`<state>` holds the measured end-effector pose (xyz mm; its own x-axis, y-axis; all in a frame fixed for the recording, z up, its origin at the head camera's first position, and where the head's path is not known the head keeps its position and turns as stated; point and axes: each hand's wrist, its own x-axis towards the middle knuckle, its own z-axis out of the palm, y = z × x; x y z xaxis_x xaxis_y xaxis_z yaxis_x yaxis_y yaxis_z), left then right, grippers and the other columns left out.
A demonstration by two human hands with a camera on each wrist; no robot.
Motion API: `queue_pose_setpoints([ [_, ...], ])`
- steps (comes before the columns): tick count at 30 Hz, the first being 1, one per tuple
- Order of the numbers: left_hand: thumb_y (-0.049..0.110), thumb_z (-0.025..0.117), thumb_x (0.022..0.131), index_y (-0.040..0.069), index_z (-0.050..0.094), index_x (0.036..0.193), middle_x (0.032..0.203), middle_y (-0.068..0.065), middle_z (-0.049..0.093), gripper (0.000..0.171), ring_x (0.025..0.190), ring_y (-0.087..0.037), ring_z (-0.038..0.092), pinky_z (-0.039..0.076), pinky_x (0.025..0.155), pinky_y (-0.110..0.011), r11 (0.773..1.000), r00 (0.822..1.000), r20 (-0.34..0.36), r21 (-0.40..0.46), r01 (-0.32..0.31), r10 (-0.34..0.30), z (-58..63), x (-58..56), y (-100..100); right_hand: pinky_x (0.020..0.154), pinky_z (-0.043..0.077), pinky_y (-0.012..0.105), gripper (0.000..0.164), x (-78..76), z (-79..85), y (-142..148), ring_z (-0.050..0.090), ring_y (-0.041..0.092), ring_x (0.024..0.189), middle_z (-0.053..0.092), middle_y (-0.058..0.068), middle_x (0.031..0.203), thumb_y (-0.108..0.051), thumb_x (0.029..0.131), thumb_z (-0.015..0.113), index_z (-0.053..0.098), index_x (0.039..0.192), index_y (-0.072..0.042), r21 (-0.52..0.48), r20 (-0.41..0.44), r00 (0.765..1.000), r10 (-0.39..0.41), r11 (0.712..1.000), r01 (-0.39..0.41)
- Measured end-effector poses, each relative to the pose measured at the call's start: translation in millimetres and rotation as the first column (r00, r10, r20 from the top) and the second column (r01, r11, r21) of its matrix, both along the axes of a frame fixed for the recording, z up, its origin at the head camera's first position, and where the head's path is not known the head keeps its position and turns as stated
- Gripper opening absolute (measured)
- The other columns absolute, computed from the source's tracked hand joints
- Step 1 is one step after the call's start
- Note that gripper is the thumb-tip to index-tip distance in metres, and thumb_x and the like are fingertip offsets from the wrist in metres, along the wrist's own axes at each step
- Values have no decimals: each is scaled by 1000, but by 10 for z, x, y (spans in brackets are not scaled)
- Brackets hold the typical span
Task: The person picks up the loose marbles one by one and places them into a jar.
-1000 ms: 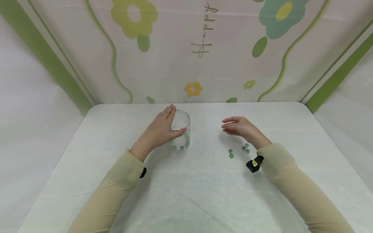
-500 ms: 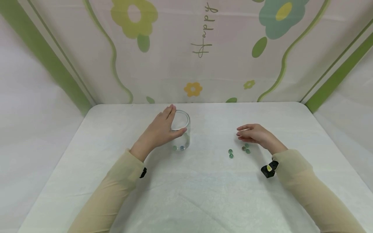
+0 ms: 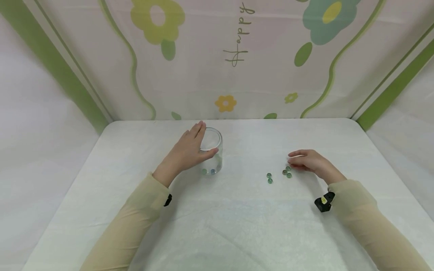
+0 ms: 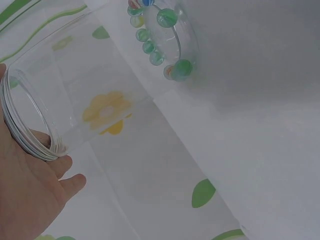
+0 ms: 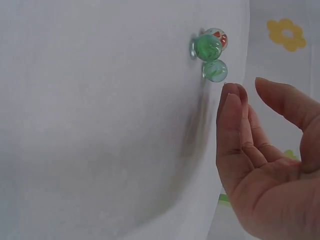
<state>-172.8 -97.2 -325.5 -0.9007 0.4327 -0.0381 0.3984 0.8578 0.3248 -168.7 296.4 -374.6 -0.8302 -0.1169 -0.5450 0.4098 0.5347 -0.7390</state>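
A clear glass jar [image 3: 219, 156] stands on the white table, with several marbles [image 4: 148, 47] on its bottom, mostly green. My left hand [image 3: 183, 152] holds it at the mouth, thumb on the near side and fingers round the far side. To the right, a group of three marbles [image 5: 208, 48] lies on the cloth: two green, one with a red-orange swirl. My right hand [image 3: 313, 163] is just beside them, thumb and fingers apart, fingertips close to the pale green marble [image 5: 215, 71]. Nothing shows between its fingers.
Two more green marbles [image 3: 269, 178] lie together between the jar and the group of three. A printed flower curtain [image 3: 190, 75] hangs at the table's back edge. White cloth walls [image 3: 37, 113] with green stripes flank the table [image 3: 217, 222].
My right hand has moved rightward and toward me, from between the jar and the marbles to beside the group of three. My left hand and the jar have stayed in place.
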Motion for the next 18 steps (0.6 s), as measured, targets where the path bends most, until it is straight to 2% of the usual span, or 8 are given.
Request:
queue_pose_setpoints([
  [8, 58, 44, 93, -2, 9, 152, 162, -15, 9, 91, 150, -30, 13, 15, 122, -48, 1000, 1000, 2, 3, 0, 0, -2, -9, 0, 73, 52, 18, 54, 38, -68, 40, 60, -3, 76, 63, -19, 83, -25, 93, 60, 45, 135, 5, 21, -29, 999, 16, 1000, -15],
  [18, 58, 45, 93, -2, 11, 152, 161, -15, 10, 91, 150, -30, 14, 15, 122, -48, 1000, 1000, -4, 3, -4, 4, -4, -10, -1, 72, 52, 18, 59, 56, -115, 20, 61, -3, 78, 64, -17, 85, -24, 92, 63, 42, 138, 5, 32, -35, 999, 35, 999, -34],
])
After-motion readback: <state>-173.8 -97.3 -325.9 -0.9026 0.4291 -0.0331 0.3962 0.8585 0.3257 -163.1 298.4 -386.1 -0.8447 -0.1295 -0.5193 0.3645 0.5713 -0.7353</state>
